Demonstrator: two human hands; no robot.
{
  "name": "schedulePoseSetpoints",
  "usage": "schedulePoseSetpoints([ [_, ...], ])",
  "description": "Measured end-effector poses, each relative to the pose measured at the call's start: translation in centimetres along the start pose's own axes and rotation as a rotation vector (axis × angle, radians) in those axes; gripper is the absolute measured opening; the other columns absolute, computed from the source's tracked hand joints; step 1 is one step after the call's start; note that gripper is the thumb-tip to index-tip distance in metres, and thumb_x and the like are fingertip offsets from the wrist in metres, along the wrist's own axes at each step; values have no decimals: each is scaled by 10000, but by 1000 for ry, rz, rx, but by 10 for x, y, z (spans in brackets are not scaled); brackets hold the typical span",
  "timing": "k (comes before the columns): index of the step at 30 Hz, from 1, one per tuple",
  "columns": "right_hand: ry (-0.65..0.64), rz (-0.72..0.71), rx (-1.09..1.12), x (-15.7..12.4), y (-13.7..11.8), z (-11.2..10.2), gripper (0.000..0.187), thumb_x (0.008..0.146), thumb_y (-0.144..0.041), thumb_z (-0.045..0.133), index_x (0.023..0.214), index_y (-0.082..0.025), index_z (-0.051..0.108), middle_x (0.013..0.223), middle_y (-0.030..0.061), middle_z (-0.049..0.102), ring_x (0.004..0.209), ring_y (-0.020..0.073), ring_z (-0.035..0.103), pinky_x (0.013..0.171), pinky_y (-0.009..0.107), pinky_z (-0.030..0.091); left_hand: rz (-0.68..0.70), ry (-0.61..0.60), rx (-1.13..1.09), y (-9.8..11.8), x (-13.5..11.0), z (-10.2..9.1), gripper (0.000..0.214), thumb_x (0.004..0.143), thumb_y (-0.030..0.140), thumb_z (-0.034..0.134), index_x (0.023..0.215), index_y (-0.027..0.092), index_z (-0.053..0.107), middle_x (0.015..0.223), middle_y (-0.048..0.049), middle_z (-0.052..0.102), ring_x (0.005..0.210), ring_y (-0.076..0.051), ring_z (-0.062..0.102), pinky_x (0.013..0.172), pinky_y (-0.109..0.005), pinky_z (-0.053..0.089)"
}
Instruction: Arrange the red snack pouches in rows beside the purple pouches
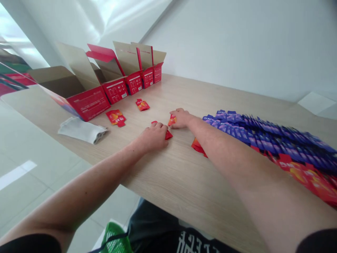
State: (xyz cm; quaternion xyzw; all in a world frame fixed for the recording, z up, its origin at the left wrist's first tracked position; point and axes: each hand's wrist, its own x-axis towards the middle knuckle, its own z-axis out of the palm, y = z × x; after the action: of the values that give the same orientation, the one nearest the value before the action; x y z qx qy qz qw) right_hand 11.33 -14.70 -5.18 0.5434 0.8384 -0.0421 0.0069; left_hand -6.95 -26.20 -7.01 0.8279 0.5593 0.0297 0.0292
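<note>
My left hand (155,136) rests low over the table, its fingers curled over a small red packet (168,135) that pokes out on both sides. Just beyond it, my right hand (181,118) is closed at the edge of a red and orange packet (172,120); much of that packet is covered by the fingers. Two more packets of this sort lie flat on the left: one red and orange packet (114,117) near the boxes and another packet (142,104) farther back. Beneath my right forearm, a few red and orange packets (198,145) show in part.
Several open red cardboard boxes (89,102) stand in a row at the back left, flaps up. A folded grey cloth (81,130) lies by the nearest box. Dense rows of purple packets (237,128) and red packets (302,172) fill the right side. A white wall (237,45) borders the table.
</note>
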Motion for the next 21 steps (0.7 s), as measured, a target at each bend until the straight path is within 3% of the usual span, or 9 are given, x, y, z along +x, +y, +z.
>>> schedulePoseSetpoints([
  [3,-120,-28,-45,15,5,3,1030,734,-587,869,1640,-318,460,1622,146,493,1403,423,554,1163,519,466,28,-39,-19,-13,-5,-4,686,848,459,684,1480,236,536,1520,-170,548,1405,-368,519,1098,-473,496],
  [9,-242,11,-103,30,13,-6,1182,599,-746,881,1631,-351,460,1549,164,554,1314,464,618,1065,603,520,-83,-73,4,-21,3,-10,1052,748,829,683,1616,298,417,1585,-205,484,1362,-477,531,1051,-588,500],
  [15,-231,-11,-120,29,13,-6,1212,579,-792,867,1627,-338,462,1623,170,470,1359,471,583,1081,596,512,-17,-128,38,-21,18,-20,910,758,730,689,1516,244,556,1427,-190,606,1249,-439,595,1037,-546,505],
  [21,-205,-47,-96,27,12,-1,1237,645,-794,831,1685,-320,357,1642,171,459,1392,460,559,1114,574,496,25,-101,46,-29,21,-17,986,736,730,691,1569,234,516,1433,-208,587,1240,-445,593,1016,-537,519],
])
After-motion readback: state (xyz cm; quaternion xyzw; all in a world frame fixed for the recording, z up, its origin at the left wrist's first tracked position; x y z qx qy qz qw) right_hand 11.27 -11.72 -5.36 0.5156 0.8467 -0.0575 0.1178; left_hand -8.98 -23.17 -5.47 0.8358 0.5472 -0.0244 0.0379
